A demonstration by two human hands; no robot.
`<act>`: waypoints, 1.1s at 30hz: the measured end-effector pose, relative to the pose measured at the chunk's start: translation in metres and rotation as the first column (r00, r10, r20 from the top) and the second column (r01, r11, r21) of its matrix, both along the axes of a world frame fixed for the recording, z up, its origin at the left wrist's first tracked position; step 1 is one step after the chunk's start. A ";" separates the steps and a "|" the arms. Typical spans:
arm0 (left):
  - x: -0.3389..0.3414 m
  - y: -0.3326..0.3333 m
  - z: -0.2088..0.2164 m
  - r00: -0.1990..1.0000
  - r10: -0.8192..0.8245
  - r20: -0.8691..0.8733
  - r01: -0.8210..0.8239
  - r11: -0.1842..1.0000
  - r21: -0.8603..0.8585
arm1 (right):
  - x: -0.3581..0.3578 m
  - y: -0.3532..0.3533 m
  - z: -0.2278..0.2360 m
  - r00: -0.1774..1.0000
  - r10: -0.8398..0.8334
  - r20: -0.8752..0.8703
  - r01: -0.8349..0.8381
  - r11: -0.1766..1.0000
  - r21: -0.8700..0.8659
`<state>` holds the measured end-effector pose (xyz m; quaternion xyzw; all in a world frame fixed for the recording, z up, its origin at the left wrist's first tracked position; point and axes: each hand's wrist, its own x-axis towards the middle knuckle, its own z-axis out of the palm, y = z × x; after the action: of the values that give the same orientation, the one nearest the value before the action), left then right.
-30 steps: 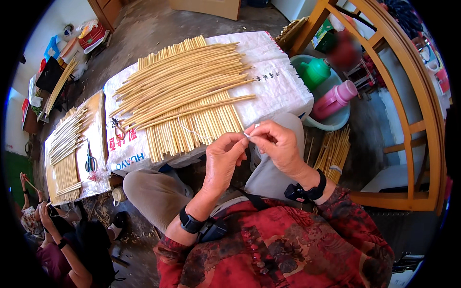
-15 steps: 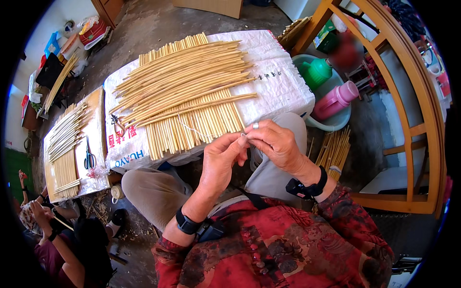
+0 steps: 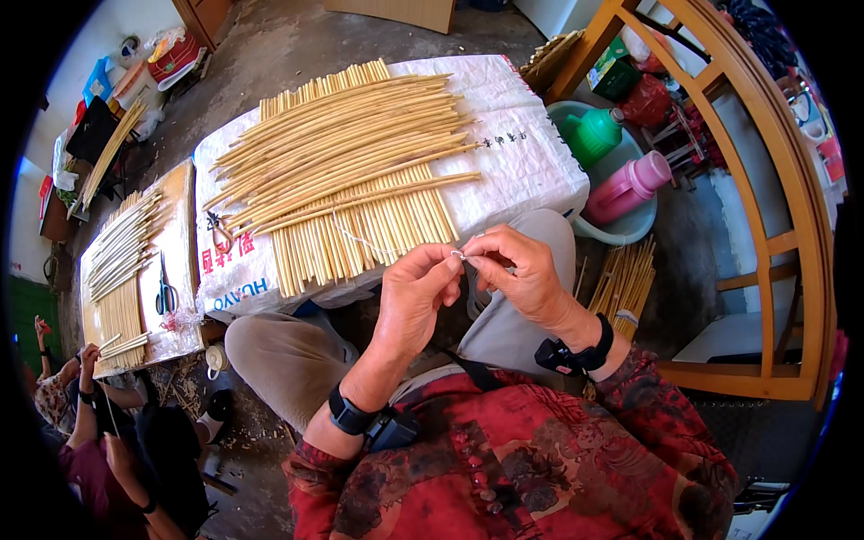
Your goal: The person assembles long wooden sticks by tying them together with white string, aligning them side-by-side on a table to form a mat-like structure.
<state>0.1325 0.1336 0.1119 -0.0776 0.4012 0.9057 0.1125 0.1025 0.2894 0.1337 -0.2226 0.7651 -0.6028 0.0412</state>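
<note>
Between my fingertips is a thin white string (image 3: 364, 243), which trails left over a mat of straw-coloured sticks (image 3: 360, 252). My left hand (image 3: 414, 301) pinches it with thumb and forefinger. Opposite, my right hand (image 3: 517, 274) pinches the same string, with a small loop or knot showing where the fingertips meet. Both hands are just off the near edge of the table, above my lap. More long sticks (image 3: 342, 135) lie across the mat. Scissors (image 3: 220, 236) with a brownish handle lie at the mat's left.
White woven sheeting (image 3: 531, 144) covers the table. A second table at left bears sticks (image 3: 121, 256) and dark scissors (image 3: 166, 290). At right are a basin (image 3: 562, 112) holding green and pink flasks (image 3: 628, 187), a wooden frame (image 3: 765, 198) and bundled sticks (image 3: 625, 279). Co-workers sit lower left.
My fingertips have drawn slightly apart, so a bit of the string now shows between them. At lower left, a co-worker's hands have moved and hold a stick upright.
</note>
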 end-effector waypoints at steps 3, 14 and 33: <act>-0.001 0.001 -0.002 1.000 0.022 -0.019 -0.022 1.000 0.007 | 0.001 0.001 0.002 0.999 -0.005 0.041 0.004 1.000 0.017; -0.002 -0.001 -0.003 0.998 -0.061 -0.024 0.060 0.997 -0.047 | -0.002 0.005 0.003 0.931 0.041 0.364 -0.020 0.998 -0.061; -0.004 -0.002 -0.011 0.999 -0.041 -0.017 0.040 0.998 -0.048 | 0.001 0.005 0.004 0.967 0.013 0.256 -0.030 0.998 0.063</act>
<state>0.1289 0.1318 0.1009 -0.0642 0.4252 0.8941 0.1253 0.1031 0.2946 0.1377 -0.1498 0.7706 -0.6002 0.1534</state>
